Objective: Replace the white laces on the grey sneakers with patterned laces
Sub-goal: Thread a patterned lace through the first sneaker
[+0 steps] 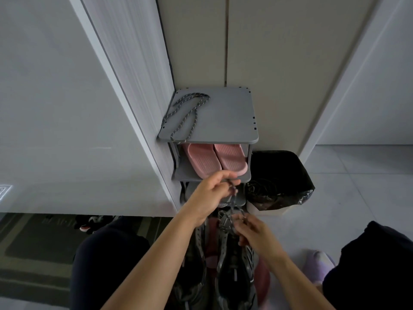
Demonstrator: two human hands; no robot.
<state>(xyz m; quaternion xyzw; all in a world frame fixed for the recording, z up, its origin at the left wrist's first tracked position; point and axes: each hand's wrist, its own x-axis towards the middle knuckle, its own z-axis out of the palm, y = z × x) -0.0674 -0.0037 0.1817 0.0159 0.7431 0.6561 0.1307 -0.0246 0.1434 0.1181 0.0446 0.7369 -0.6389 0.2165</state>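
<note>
Setting: pale tiled floor (357, 186) at a white wall corner; I'm viewing down over the person's dark-clad knees.
Task thing: grey sneakers (234, 271) sit side by side low in centre frame, between the knees, toes towards the camera. They are dim and partly blurred.
Lace in work: patterned lace (232, 193) rises from the top eyelets of the right-side sneaker, taut up into the left hand.
Left hand (210, 198): raised above the sneakers, thumb and fingers pinching that lace.
Right hand (257, 233): lower, at the sneaker's top, fingers curled and pinching the lace's other strand. Motion blur hides the exact hold.
Spare lace (185, 115): loosely looped on the top shelf, one end hanging over the front edge.
Shoe rack (223, 117): grey, tiered, just behind the sneakers, against the wall.
Pink slippers (214, 159): a pair on the second tier.
Bin (281, 180): black-bagged, just right of the rack.
Mat (33, 253): dark, far left on the floor.
</note>
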